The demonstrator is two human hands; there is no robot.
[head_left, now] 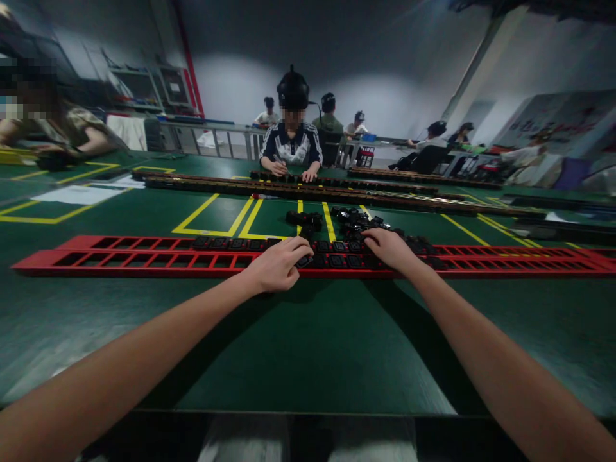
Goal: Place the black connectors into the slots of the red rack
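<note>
A long red frame (163, 260) with two rows of rectangular slots lies across the table in front of me. Black square parts (339, 246) fill several slots in its middle, and the slots at both ends show bare. My left hand (282, 263) is over the front row, its fingers closed on a black square part (305, 261) that looks tilted. Just past the back row, my right hand (387, 248) is at the near edge of a heap of black parts (360, 221). Its fingers are bent downward, and whether they grip a part is hidden.
A smaller cluster of black parts (304, 220) lies behind the frame. Long dark rails (327, 192) cross the green table (308, 340) farther back. A person (291, 141) sits opposite, hands at another rail. White papers (79, 193) lie at the left, and yellow tape marks the tabletop.
</note>
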